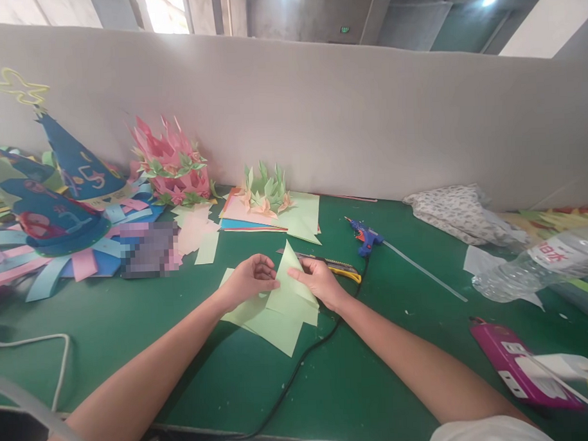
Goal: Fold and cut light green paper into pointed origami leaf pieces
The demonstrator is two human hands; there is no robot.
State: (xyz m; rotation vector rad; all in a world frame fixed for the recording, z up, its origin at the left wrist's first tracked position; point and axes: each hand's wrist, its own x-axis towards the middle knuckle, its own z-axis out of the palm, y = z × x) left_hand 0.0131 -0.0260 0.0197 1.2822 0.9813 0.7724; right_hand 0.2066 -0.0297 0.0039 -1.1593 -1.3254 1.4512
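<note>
My left hand (250,278) and my right hand (320,279) both pinch a folded light-green paper (290,282) that stands up in a point between them. Under it lie a few flat light-green paper sheets (278,327) on the green table (148,341). Each hand's fingers are closed on an edge of the folded piece. A yellow utility knife (341,268) lies just behind my right hand.
A blue glue gun (366,237) with a clear glue stick lies to the right, its black cord (299,368) running toward me. Pink and green paper flowers (171,163), blue party hats (57,203), coloured paper, a plastic bottle (541,266) and a pink power strip (516,364) surround the work area.
</note>
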